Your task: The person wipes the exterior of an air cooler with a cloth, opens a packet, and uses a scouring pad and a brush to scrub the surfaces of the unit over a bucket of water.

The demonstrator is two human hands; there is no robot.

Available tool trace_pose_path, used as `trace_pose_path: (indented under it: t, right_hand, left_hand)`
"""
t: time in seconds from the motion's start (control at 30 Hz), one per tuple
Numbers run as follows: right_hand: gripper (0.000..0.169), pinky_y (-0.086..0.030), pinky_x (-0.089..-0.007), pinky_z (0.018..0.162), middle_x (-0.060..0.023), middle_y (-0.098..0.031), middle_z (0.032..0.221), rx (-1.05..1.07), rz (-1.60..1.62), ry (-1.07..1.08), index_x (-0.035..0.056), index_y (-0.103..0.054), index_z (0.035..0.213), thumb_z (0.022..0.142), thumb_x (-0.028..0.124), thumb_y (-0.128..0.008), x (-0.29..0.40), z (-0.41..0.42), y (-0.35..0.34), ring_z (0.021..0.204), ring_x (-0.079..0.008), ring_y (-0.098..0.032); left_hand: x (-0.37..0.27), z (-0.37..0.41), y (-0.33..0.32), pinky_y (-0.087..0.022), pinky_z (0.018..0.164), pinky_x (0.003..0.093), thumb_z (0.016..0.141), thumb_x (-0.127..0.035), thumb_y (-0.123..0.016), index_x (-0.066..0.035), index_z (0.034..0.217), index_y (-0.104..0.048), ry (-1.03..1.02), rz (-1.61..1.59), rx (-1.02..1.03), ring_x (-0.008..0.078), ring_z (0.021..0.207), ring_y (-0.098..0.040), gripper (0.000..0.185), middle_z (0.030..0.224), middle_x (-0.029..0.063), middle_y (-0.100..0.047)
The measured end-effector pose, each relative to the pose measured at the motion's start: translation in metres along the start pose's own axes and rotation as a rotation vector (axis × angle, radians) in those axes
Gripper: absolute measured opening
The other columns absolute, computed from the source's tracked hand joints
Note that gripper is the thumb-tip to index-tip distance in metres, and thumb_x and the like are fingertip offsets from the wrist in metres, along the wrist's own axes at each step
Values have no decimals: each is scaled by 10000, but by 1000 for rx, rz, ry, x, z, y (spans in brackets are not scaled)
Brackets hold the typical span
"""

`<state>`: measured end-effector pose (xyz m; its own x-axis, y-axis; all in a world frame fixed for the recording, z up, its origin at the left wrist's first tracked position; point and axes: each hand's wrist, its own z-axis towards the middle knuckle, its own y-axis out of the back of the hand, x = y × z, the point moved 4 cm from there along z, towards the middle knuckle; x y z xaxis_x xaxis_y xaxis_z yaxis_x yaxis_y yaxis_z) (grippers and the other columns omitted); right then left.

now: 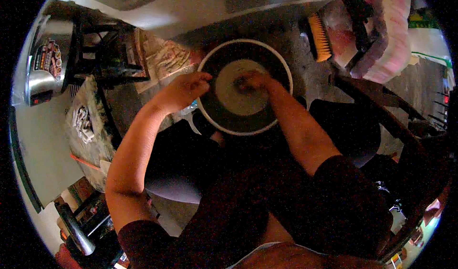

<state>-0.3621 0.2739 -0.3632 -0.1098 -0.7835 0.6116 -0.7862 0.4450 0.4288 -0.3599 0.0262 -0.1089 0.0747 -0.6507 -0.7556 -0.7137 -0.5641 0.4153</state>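
Observation:
A round tub (201, 106) with a pale rim and dark inner walls stands on the floor between my knees. Inside it shows a paler, greyish disc (239, 104); whether this is the bottom or its contents is unclear. My right hand (254, 81) reaches down over that disc with its fingers curled, and shadow hides whether anything is in them. At the tub's left rim hovers my left hand (195, 88), fingers bent inward. Contact with the rim cannot be made out, nor can anything held between the fingertips.
A brush (319, 38) with orange bristles lies beyond the tub, beside a pink and white fabric item (388, 43). To the left are a dark frame (107, 54), a shiny metal appliance (48, 72) bearing a label, and a crumpled cloth (83, 124) on a worn surface.

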Motion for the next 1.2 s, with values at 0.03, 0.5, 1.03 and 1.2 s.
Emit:
trace_pose_path:
  t: [0.03, 0.5, 1.03, 1.2]
  right_hand:
    - [466, -541, -476, 897, -136, -535, 1283, -48, -172, -7, 141, -615, 1231, 777, 141, -721, -11, -4, -8, 1153, -374, -545]
    - [520, -518, -434, 833, -151, -631, 1119, -43, -306, -54, 91, -588, 1142, 688, 234, -796, -3, -12, -26, 1010, -340, -617]
    - [559, -482, -341, 848, -34, -597, 1052, -265, 586, 620, 119, -506, 1230, 772, 260, -793, 206, -127, 126, 961, -193, -573]
    - [439, -480, -322, 895, -53, -613, 1142, -51, 738, 608, 85, -569, 1233, 834, 167, -732, 191, -116, 123, 1033, -177, -577]
  left_hand:
    - [-7, 2, -1, -491, 887, 313, 973, -239, -586, -45, 1287, -573, -11, 19, 11, 167, 996, -614, 369, 1079, 95, -680]
    - [-8, 8, -6, -495, 917, 348, 963, -293, -597, -27, 1311, -552, 0, 162, 24, 229, 1059, -626, 441, 1162, 150, -665]
    - [-53, 6, 22, -547, 780, 310, 923, -243, -676, 2, 1216, -533, -69, -408, -439, 173, 926, -627, 408, 1033, 103, -640]
    - [-24, 22, 21, -576, 774, 303, 880, -158, -715, 2, 1029, -603, -68, -293, -310, 162, 920, -642, 245, 969, 69, -652]
